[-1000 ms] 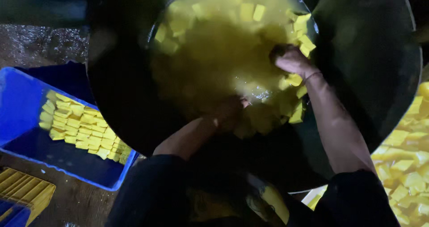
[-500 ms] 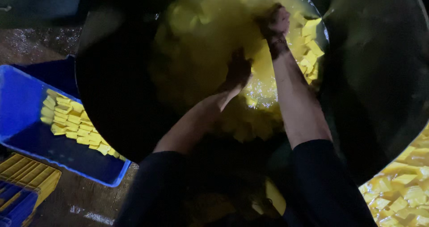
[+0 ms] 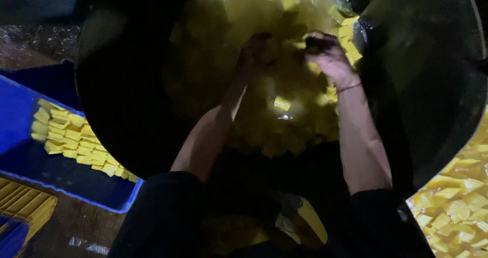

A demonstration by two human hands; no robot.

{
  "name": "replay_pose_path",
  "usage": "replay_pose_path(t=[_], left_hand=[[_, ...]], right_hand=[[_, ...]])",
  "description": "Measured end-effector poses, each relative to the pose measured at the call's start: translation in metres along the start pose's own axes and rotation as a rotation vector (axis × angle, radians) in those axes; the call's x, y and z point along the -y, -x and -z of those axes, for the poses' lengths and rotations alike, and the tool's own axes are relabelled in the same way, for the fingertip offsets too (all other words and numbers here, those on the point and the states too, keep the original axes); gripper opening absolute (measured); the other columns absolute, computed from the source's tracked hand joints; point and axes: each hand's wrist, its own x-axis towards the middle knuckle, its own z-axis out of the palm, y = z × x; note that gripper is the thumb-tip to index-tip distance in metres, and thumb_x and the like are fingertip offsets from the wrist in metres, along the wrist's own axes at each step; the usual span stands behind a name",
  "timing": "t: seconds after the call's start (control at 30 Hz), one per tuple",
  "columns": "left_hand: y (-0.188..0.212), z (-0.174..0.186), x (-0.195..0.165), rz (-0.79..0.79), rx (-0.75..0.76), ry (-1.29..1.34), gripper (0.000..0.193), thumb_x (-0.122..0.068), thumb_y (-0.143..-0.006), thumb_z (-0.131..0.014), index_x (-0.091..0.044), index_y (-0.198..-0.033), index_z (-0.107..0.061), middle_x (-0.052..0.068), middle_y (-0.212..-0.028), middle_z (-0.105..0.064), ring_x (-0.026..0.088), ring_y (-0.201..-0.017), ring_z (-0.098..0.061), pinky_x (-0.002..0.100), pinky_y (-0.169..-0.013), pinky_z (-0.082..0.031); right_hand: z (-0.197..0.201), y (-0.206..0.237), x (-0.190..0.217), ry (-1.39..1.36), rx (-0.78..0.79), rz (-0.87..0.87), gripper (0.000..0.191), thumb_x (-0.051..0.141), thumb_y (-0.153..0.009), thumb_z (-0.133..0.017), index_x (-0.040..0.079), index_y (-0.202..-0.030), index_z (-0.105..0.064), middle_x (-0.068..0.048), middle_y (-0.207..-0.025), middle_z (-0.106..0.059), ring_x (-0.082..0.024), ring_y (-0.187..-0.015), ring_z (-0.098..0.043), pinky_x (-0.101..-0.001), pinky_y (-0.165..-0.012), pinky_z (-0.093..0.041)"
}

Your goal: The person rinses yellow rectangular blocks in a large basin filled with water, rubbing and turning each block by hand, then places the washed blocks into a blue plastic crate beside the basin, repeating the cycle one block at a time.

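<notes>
A big black wok [image 3: 122, 110] holds yellow liquid with several yellow cubes [image 3: 282, 104] floating in it. Both my arms reach into it. My left hand [image 3: 256, 52] is at the middle of the liquid, blurred, and its fingers are hard to make out. My right hand [image 3: 328, 54] is a little to its right, fingers curled around yellow cubes near a heap of cubes [image 3: 349, 34] at the wok's right side. A thin band circles my right wrist.
A blue crate [image 3: 30, 161] at the left holds neat rows of yellow blocks [image 3: 76, 141]. More yellow cubes [image 3: 452, 207] lie piled at the lower right. Yellow slatted trays [image 3: 23, 204] sit at the lower left on a wet floor.
Both hands have moved up toward the far middle of the wok and closer together. The view has shifted, so the wok fills more of the frame.
</notes>
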Motion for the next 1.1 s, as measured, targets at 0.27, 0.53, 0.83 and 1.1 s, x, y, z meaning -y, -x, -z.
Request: replay_pose_path(t=[0.27, 0.53, 0.83, 1.1], left_hand=[[0.009, -0.032, 0.026, -0.15, 0.048, 0.345, 0.035, -0.033, -0.101, -0.052, -0.004, -0.119, -0.062, 0.014, -0.112, -0.068, 0.032, -0.103, -0.067, 0.055, -0.096, -0.054], [0.025, -0.058, 0.008, -0.296, 0.182, 0.526, 0.036, -0.035, -0.103, -0.05, -0.005, -0.117, -0.063, 0.014, -0.112, -0.068, 0.032, -0.103, -0.067, 0.056, -0.097, -0.054], [0.042, -0.053, -0.052, -0.439, 0.394, 0.453, 0.036, -0.034, -0.104, -0.049, -0.004, -0.119, -0.062, 0.015, -0.114, -0.069, 0.033, -0.106, -0.067, 0.061, -0.103, -0.053], [0.076, -0.041, -0.074, -0.613, 0.573, 0.509, 0.035, -0.034, -0.105, -0.054, 0.0, -0.112, -0.062, 0.014, -0.104, -0.069, 0.032, -0.098, -0.066, 0.056, -0.092, -0.054]], right_hand=[[-0.065, -0.004, -0.029, 1.484, -0.338, -0.027, 0.032, 0.019, -0.092, -0.075, 0.002, -0.119, -0.069, -0.014, -0.119, -0.075, -0.024, -0.106, -0.071, -0.0328, -0.098, -0.057], [-0.078, 0.004, -0.035, 1.508, -0.514, 0.036, 0.065, 0.046, -0.106, -0.057, -0.01, -0.139, -0.048, -0.031, -0.134, -0.053, -0.037, -0.116, -0.063, -0.044, -0.106, -0.043], [-0.074, 0.033, -0.078, 2.3, -0.155, -0.471, 0.059, 0.058, -0.098, -0.062, 0.003, -0.118, -0.065, -0.023, -0.119, -0.066, -0.036, -0.109, -0.067, -0.0457, -0.102, -0.05], [-0.096, 0.017, -0.1, 2.017, -0.239, -0.448, 0.059, 0.067, -0.084, -0.067, 0.012, -0.103, -0.078, -0.019, -0.103, -0.075, -0.038, -0.099, -0.069, -0.0502, -0.092, -0.055]])
